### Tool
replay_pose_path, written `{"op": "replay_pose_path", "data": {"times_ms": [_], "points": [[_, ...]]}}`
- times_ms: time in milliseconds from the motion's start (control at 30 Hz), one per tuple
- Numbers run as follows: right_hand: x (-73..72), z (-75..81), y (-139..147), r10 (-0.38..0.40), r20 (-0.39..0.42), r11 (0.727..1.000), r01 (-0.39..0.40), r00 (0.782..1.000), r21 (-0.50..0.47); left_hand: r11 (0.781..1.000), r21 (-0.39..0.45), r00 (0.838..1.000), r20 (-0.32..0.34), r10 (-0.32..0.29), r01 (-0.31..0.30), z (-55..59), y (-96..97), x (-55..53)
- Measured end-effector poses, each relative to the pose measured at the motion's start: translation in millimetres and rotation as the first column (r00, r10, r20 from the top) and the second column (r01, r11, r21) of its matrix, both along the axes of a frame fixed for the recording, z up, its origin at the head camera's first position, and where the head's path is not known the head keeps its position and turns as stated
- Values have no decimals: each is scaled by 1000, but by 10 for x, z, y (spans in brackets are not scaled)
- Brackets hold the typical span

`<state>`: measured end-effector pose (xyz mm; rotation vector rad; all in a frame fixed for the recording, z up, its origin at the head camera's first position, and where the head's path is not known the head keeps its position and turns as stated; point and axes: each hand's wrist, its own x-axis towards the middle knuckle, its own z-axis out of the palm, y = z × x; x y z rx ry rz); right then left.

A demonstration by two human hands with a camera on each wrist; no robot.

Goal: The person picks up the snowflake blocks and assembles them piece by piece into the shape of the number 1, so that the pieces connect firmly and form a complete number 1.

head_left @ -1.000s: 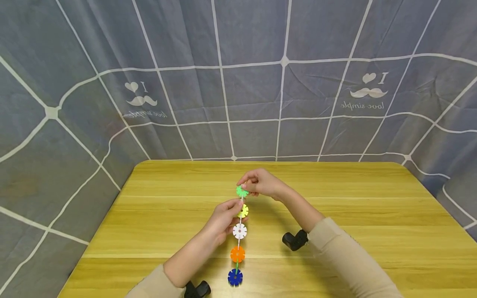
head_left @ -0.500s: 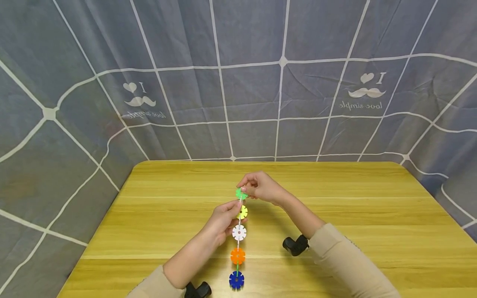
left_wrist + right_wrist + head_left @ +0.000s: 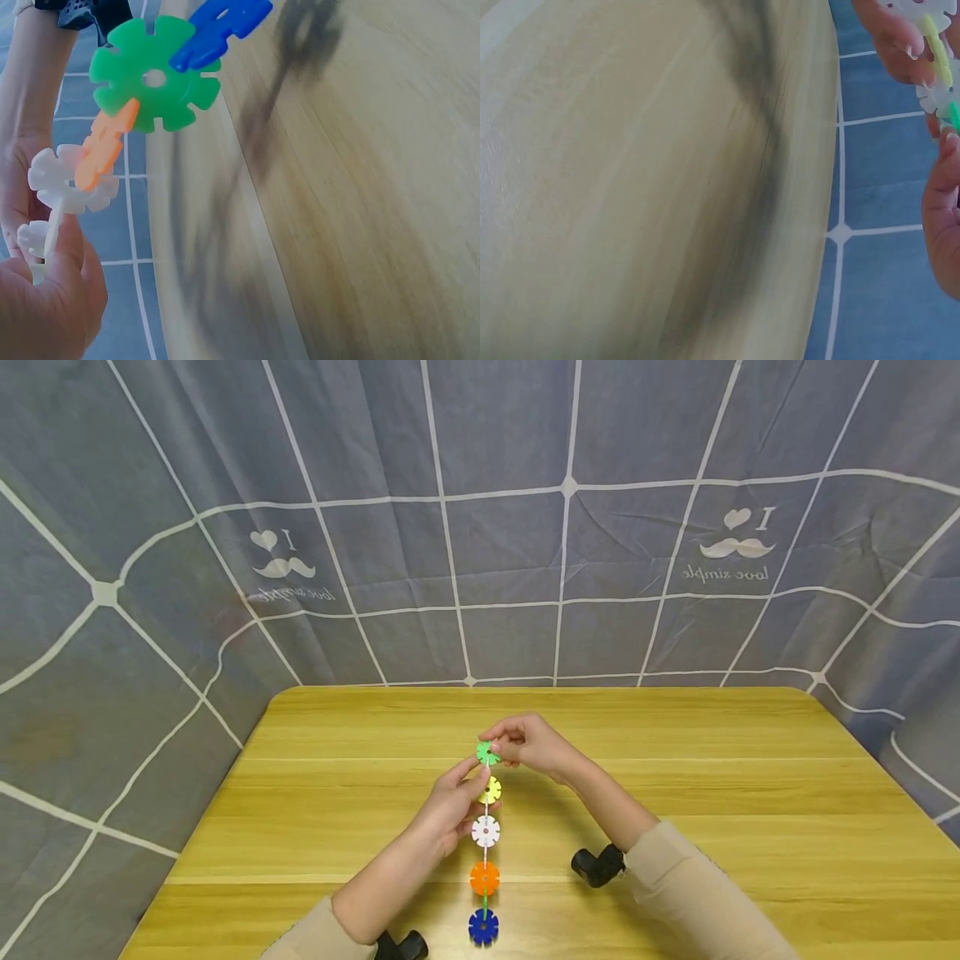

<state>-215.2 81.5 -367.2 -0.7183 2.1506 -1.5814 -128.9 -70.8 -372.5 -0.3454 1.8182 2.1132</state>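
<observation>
A chain of slotted plastic snowflake discs hangs over the table, its discs alternately face-on and edge-on in the head view. From its near end come a blue disc [image 3: 483, 927], an orange disc [image 3: 484, 878], a white disc [image 3: 486, 831] and a yellow disc [image 3: 491, 790]. My left hand [image 3: 448, 806] pinches the chain by the yellow disc. At the far end my right hand [image 3: 538, 747] pinches a light green disc [image 3: 487, 752]. A darker green disc [image 3: 154, 75] joins blue and orange in the left wrist view. Fingers partly hide the joint between the hands.
The wooden table [image 3: 712, 760] reaches back to a grey curtain [image 3: 510, 552] with white lines. Black wrist devices [image 3: 598, 865] sit below both forearms, close to the tabletop. Shadows of the hands and chain fall on the wood.
My right hand has come slightly nearer with the light green disc, narrowing its distance from the yellow disc. The chain's blue end has swung a little to the right. Both grips stay the same.
</observation>
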Motion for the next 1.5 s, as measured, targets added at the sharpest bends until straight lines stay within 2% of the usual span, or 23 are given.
{"op": "replay_pose_path", "data": {"times_ms": [200,600,933,1133,1300,1500], "points": [[5,-2,14,15,48,1000,-14,999,-27,999,-27,999,-14,-31,31,-9,-15,-32],[-39,-31,46,-2,92,998,8,996,-60,996,16,995,-56,-85,86,-5,-37,-58],[-62,-11,77,-23,144,995,37,989,-94,994,49,993,-59,-99,101,23,-33,-96],[-75,-4,109,-53,180,993,72,982,-96,994,57,994,-57,-93,96,36,-32,-140],[-86,-16,145,-81,236,987,111,968,-116,996,48,996,-42,-78,80,60,-33,-173],[-48,-15,190,-97,273,983,135,957,-123,997,59,998,-38,-50,52,79,-41,-197]]}}
